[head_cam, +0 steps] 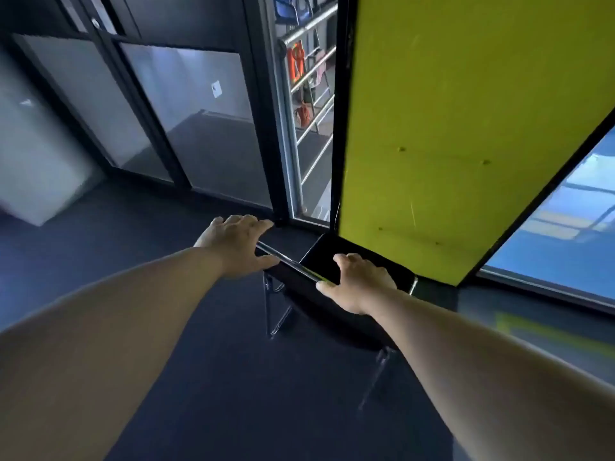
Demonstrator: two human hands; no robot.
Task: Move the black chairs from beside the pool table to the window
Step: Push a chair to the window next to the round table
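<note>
A black chair (pixel 299 276) with chrome legs stands on the dark floor, seen from above and behind. It sits close against the foot of a yellow pillar (pixel 449 128), between a narrow glass pane (pixel 309 144) and a large window (pixel 565 234) on the right. My left hand (pixel 233 244) rests on the left end of the backrest's top bar with fingers stretched forward and thumb on the near side. My right hand (pixel 361 281) grips the right end of the backrest, fingers curled over its far side and thumb toward me. The seat is mostly hidden.
Dark-framed frosted glass panels (pixel 186 121) line the wall to the left. Metal railings (pixel 312 94) and orange and blue items show outside through the narrow pane. Dark carpet (pixel 149 234) stretches left and behind the chair. A yellow floor marking (pixel 532 331) lies at the right.
</note>
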